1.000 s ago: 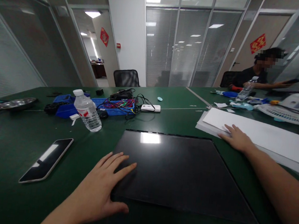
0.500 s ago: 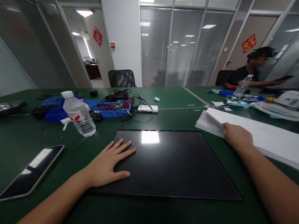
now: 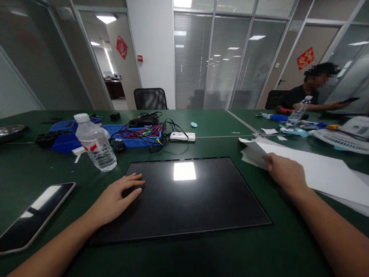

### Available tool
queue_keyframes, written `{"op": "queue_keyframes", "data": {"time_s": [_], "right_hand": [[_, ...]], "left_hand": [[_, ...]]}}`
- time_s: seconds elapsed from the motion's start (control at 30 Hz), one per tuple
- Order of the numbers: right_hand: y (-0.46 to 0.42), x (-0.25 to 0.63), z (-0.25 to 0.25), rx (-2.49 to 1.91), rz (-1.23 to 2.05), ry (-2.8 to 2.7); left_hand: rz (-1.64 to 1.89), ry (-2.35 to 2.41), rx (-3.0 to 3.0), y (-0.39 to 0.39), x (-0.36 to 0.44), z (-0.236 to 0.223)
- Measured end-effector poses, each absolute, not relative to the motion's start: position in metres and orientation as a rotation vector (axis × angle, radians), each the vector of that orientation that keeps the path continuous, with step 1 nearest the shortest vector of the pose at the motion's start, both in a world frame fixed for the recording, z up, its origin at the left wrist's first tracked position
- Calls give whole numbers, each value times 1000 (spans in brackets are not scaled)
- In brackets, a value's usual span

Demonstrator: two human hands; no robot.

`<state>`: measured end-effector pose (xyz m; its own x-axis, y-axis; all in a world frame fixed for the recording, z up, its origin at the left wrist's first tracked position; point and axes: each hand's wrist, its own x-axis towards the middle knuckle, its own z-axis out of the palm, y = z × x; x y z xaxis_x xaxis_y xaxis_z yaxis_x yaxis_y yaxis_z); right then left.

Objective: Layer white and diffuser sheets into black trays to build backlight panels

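Note:
A thin black display panel (image 3: 195,200) lies flat on the green table, a ceiling light mirrored in it. My left hand (image 3: 116,199) rests at the panel's left side, thumb and fingers apart. At the right, my right hand (image 3: 283,171) pinches the near left edge of some white sheets (image 3: 327,168), whose left corner is bent up. The lower part of the stack lies on the table beyond my right forearm. A phone (image 3: 31,220) lies screen up to the left of my left forearm.
A water bottle (image 3: 95,143) stands behind my left hand. Beyond it are blue bins (image 3: 133,135) with tangled wires and a white plug-like device (image 3: 182,136). A white fan (image 3: 346,137) lies far right, near another bottle (image 3: 299,110) and a seated person (image 3: 300,94).
The panel has shifted left and turned a little, with my left hand moving left and its fingers drawing together. My right hand has moved slightly left with the sheets' edge, and the sheets have spread.

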<state>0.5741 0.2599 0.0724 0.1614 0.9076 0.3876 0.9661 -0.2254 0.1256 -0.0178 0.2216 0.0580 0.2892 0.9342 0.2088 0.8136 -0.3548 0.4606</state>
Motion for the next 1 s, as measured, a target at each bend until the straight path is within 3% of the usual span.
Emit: {"op": "queue_keyframes", "data": {"time_s": [0.17,0.33,0.6,0.73,0.87,1.0], "right_hand": [[244,543,92,-1898,-840,-1880],[209,459,107,-1450,-871,-2177],[140,319,65,-944,-308,-2668],[165,350,79,-907,-277,-2529],[214,447,102,-1208,-344,-2421],[241,543,88,-1394,-236,-2425]], "left_hand": [[766,1775,2117,226,-23,54],[637,1863,2142,226,-21,49],[737,1750,2141,221,-18,47],[665,1735,2210,218,-9,45],[534,1751,2295,224,-6,42],[485,1671,2346,233,-13,39]]}}
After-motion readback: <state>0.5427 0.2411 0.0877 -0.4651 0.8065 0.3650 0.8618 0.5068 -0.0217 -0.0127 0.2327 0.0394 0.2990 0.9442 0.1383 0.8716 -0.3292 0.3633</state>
